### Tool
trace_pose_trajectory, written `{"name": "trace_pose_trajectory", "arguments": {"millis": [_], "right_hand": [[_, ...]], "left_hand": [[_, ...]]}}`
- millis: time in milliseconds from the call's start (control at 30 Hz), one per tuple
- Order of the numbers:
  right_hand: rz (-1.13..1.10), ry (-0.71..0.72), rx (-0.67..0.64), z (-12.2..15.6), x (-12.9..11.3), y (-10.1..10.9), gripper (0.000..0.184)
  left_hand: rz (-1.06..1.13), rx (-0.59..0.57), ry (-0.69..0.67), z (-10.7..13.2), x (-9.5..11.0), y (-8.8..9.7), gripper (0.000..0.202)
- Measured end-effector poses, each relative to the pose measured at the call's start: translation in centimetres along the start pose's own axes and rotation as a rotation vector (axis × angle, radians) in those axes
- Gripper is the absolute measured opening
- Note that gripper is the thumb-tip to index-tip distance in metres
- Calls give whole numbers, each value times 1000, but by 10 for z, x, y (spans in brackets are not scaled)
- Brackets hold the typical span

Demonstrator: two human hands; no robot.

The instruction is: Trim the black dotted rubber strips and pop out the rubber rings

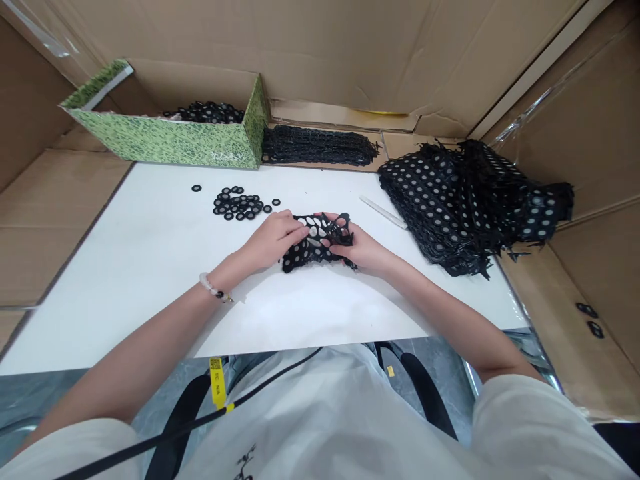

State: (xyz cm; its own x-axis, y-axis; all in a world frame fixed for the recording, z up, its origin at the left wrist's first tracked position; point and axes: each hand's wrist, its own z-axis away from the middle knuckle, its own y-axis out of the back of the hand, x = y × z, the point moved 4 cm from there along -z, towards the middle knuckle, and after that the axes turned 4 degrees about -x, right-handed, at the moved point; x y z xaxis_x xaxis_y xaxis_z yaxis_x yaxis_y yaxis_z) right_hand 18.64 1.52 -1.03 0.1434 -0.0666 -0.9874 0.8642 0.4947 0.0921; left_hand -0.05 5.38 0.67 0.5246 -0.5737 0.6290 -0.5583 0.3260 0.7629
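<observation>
Fingers of my left hand point(273, 240) curled nearly together, thumb pressing left part of dotted black sheet point(305, 253), above middle of white table point(280, 307). My right hand point(369, 252) pinches ragged bits at sheet's right end, little gap; exact fingertip contact hard to tell. Judgement: wants firm left grip, gentle right fingers, sheet taut but not strained, clear of loose black rings point(240, 205) far left.

Perforated sheet point(315, 249) rubbery-looking; tabletop point(310, 307) smooth; walls point(350, 53) matt cardboard; box point(175, 141) slightly glossy, paper-covered.
</observation>
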Motion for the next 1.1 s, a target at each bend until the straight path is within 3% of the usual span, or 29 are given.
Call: {"name": "trace_pose_trajectory", "arguments": {"millis": [100, 200, 267, 367, 467, 600, 667, 833, 933, 1100], "right_hand": [[29, 70, 81, -2, 0, 7, 67], [-28, 79, 128, -3, -1, 8, 67], [-90, 39, 138, -3, -1, 7, 68], [-155, -2, 151, -1, -4, 4, 60], [-132, 18, 148, 0, -6, 3, 52], [-95, 40, 142, 0, -3, 4, 64], [-128, 37, 188, 0, -1, 6, 70], [-213, 99, 332, 0, -5, 10, 86], [-298, 64, 266, -2, -3, 5, 92], [-451, -1, 129, -4, 5, -9, 92]], "left_hand": [[219, 487, 267, 5, -29, 36, 39], [179, 646, 330, 10, -51, 59, 39], [-35, 568, 356, 11, -59, 61, 36], [-257, 408, 384, 11, -62, 47, 26], [-373, 378, 389, 12, -55, 38, 29], [-377, 450, 247, 14, -32, 42, 29], [-360, 428, 121, 15, -18, 41, 37], [-357, 132, -177, 15, 14, 14, 45], [-315, -9, -170, 12, 20, -3, 42], [-268, -82, -105, 8, 15, -12, 47]]}}
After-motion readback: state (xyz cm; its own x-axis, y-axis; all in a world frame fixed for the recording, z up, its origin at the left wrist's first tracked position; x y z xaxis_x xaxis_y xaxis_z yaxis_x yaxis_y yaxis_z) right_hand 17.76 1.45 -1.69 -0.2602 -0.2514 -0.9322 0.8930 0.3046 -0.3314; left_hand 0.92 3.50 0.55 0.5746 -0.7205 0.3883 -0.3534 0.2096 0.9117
